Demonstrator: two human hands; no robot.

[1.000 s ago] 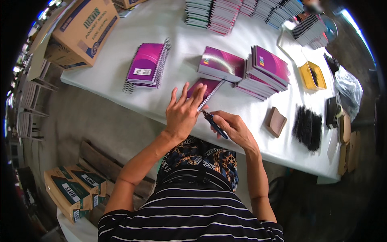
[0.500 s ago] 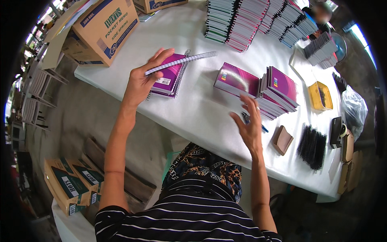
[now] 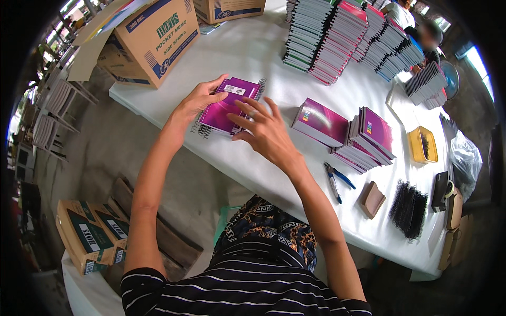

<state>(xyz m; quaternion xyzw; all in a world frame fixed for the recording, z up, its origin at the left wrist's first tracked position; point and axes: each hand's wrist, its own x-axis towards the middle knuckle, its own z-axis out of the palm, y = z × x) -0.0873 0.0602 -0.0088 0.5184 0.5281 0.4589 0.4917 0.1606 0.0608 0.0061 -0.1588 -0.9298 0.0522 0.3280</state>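
Hands (image 3: 232, 118) on purple notebooks (image 3: 232, 105), pliers (image 3: 335, 180) aside.

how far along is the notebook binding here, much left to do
Done: a small stack of spiral-bound purple notebooks lies at the table's left end. In hand: the left hand and right hand both rest on that stack, squaring it. Left, by the look of it: the purple piles to the right, the loose black coils, and the tall stacks behind. The blue-handled pliers lie idle.
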